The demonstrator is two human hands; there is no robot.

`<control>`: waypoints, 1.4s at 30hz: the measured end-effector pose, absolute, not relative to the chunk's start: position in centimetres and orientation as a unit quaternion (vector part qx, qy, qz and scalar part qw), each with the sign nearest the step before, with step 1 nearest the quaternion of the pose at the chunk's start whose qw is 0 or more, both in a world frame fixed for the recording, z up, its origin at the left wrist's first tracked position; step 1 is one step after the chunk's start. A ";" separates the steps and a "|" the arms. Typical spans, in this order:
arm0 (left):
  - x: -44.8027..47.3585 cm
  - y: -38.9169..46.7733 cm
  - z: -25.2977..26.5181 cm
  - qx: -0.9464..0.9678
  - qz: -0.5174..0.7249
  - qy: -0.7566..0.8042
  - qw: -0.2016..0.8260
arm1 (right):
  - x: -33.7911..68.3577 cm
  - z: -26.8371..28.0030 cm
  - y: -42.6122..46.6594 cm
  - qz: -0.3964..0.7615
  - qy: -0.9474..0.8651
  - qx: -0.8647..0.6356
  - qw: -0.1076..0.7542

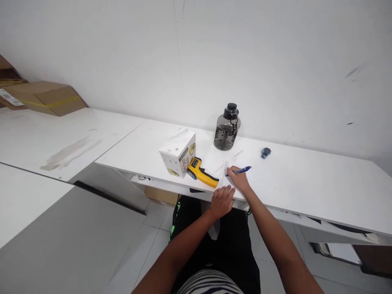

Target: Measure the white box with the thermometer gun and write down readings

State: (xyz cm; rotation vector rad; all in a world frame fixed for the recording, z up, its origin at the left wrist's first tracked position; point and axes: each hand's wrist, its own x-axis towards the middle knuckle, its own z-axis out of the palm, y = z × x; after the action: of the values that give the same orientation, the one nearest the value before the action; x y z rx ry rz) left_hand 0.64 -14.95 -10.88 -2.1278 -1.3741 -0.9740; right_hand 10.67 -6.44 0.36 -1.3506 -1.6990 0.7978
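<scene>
A blue pen (244,169) is pinched in my right hand (238,179), its lower end over a slip of white paper (223,174) on the desk. My left hand (222,201) lies with its fingers spread at the desk's front edge, on the lower end of the paper. Left of the paper rests a yellow and black infrared thermometer gun (203,174), its handle close to the slip. Its head sits beside a white printed box (178,154). What is written on the paper is too small to read.
A dark translucent water jug (226,130) stands behind the paper, near the wall. A small blue-grey wristwatch-like object (266,152) lies to the right on the white desk (312,179). Cardboard boxes (52,98) sit at the far left. Below the desktop is an open shelf.
</scene>
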 end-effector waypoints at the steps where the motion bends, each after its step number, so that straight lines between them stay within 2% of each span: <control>1: 0.6 -15.0 -11.0 -0.767 -0.353 -0.492 0.212 | 10.7 0.3 -6.5 0.321 -0.673 -0.531 0.402; 22: 0.7 -14.8 -11.6 -0.777 -0.329 -0.503 0.187 | 10.7 0.6 -6.5 0.304 -0.675 -0.541 0.399; 29: 0.6 -14.8 -10.9 -0.764 -0.368 -0.477 0.231 | 10.7 0.8 -6.7 0.302 -0.669 -0.542 0.408; 42: 0.6 -14.8 -11.5 -0.789 -0.310 -0.498 0.184 | 10.7 0.7 -6.6 0.308 -0.686 -0.529 0.393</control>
State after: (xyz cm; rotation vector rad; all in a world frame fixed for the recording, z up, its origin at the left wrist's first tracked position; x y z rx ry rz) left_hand 0.56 -14.77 -11.51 -2.2240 -1.4031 -0.8741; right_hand 10.74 -6.65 0.71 -1.3420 -1.7421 0.7816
